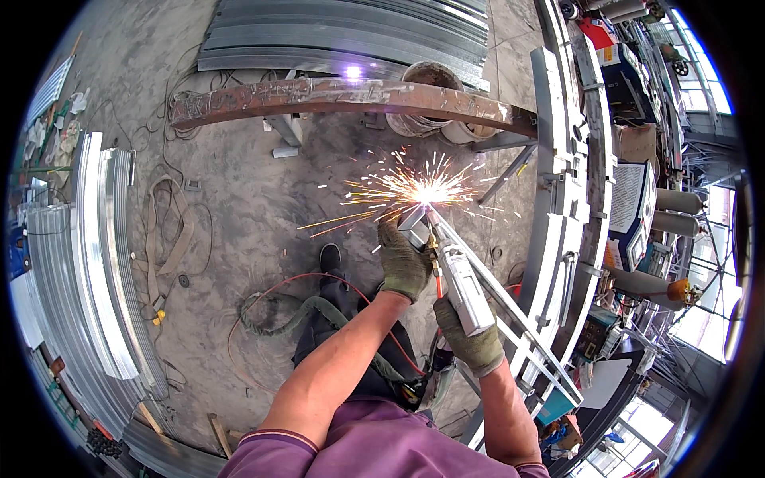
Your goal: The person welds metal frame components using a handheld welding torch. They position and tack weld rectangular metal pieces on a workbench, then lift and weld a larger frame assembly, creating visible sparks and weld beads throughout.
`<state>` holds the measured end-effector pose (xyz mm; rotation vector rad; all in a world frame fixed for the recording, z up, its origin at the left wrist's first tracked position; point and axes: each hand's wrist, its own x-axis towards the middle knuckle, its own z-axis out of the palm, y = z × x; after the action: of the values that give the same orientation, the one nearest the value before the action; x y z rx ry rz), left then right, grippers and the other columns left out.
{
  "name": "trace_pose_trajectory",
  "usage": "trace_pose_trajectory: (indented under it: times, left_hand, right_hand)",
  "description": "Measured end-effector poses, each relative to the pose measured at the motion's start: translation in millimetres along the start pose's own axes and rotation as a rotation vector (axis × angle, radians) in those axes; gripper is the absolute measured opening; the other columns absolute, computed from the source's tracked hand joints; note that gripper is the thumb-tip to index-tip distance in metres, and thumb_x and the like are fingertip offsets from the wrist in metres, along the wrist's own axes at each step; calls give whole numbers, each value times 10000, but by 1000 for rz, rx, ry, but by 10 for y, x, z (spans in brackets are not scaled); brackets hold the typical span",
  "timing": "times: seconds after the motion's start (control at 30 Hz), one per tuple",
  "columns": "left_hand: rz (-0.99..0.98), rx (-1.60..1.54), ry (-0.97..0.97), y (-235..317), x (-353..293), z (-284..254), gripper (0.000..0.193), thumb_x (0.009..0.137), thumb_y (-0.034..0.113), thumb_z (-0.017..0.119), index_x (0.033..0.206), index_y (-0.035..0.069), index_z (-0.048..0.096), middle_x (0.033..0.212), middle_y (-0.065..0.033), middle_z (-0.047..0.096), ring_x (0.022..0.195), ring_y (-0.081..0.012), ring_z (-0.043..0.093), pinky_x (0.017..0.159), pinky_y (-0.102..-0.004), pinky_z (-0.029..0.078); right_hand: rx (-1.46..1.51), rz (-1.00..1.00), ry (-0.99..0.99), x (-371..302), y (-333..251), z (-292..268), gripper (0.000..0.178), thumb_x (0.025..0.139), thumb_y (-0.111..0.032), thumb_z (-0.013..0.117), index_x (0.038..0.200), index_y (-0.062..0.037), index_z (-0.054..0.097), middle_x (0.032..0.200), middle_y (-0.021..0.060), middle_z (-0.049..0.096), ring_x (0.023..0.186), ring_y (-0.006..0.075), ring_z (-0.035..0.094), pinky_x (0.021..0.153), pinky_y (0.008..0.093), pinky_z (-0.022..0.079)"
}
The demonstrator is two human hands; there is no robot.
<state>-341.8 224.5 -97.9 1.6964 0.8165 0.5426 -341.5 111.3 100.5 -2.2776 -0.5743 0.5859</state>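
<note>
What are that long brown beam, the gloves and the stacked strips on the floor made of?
The beam looks like steel, rough and rusty brown. The gloves, left and right, seem knitted fabric, olive and grimy, with a visible weave. The strips look like galvanized or bare sheet metal: pale grey, smooth and shiny. Both hands grip a white welding torch throwing sparks.

A: Floor type?
B: Grey concrete floor (255,191), stained, with loose cables (263,291).
A: Stock stored?
B: Metal sheets (343,36) stacked far side, more at left (96,255); rusty beam (335,95) across.
A: Lighting?
B: Daylight through windows (701,88) at right.
</note>
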Motion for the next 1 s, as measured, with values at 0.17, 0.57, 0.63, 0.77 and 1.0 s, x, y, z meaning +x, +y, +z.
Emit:
trace_pose_trajectory:
  times: [0.17,0.57,0.63,0.77,1.0]
  left_hand:
    - [-127,-146,-29,27,7,35,889,696,76,859,1465,-16,424,1442,-259,527,1310,-428,555,1151,-463,452]
    - [-87,-18,1,-109,-89,128,883,761,74,848,1509,-8,388,1520,-251,470,1385,-404,525,1187,-454,447]
    - [-114,-75,-7,-140,-84,130,897,764,79,851,1522,-8,379,1539,-257,458,1397,-411,518,1199,-458,439]
    - [-78,-49,-5,-83,-62,85,921,754,97,862,1526,-19,373,1554,-272,447,1400,-432,511,1211,-471,426]
    - [-22,9,8,-28,-40,29,951,745,159,890,1515,-48,372,1531,-303,460,1387,-465,512,1196,-503,427]
  right_hand:
    - [29,51,-10,-16,24,13,183,962,-190,807,1073,-58,748,817,128,743,724,329,754,646,423,588]
    - [-6,26,5,-43,44,5,204,960,-196,808,1087,-50,745,810,125,745,718,312,759,640,417,590]
    - [-2,18,4,-35,20,7,208,955,-189,810,1093,-47,745,821,130,744,722,316,755,648,419,589]
    - [16,32,0,-43,14,7,211,947,-173,813,1096,-42,744,820,132,734,711,322,741,644,418,580]
    - [15,48,3,-60,9,1,191,949,-174,815,1070,-45,742,782,105,720,672,274,729,611,404,564]
